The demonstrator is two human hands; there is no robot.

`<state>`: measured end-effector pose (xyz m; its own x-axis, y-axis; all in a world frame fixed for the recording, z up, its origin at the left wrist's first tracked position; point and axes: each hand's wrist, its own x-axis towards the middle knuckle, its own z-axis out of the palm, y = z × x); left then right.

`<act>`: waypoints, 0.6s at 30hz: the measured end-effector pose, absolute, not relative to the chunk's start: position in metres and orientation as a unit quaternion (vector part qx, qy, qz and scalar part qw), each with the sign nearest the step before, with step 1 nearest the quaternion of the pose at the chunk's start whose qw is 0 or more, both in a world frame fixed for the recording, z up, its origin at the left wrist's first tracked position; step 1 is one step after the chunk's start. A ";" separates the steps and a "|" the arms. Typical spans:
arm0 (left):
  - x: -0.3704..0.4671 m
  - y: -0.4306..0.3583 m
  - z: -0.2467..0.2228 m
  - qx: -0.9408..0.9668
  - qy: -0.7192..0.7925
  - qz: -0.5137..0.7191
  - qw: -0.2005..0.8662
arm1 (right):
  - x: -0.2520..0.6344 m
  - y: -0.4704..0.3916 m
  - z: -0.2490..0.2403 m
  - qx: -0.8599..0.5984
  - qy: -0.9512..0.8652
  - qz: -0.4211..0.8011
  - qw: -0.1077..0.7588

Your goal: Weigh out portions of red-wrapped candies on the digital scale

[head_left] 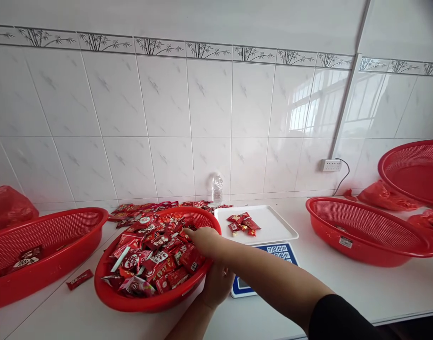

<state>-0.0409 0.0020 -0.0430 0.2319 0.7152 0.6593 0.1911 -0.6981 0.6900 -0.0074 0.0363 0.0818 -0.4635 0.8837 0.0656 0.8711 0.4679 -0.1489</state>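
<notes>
A red oval basket [108, 288] heaped with red candy packets [159, 257] stands on the white table. My right hand [206, 241] reaches over its right side, fingertips at the packets; what those fingers hold is hidden. Below it, my left hand [218, 282] is at the basket's right rim, its fingers mostly hidden behind my right hand and forearm. To the right, a white tray [278, 225] bears several small red packets [243, 223]. It sits on a blue and white scale [283, 255], partly covered by my right forearm.
A red basket [67, 245] with a few packets stands at left, a loose packet [80, 279] beside it. Another red basket [372, 245] is at right, one more [414, 174] behind it. Packets and a clear bottle [218, 190] lie and stand near the wall.
</notes>
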 end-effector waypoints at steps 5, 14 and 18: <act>-0.043 0.002 -0.042 0.796 0.300 0.494 0.179 | 0.016 0.029 0.107 -0.509 -0.855 0.016 0.099; -0.047 -0.001 -0.036 0.809 0.286 0.485 0.171 | 0.115 0.029 0.119 -0.579 -0.780 0.045 0.232; -0.048 -0.001 -0.036 0.814 0.290 0.475 0.163 | 0.144 0.029 0.086 -0.604 -0.752 0.079 0.254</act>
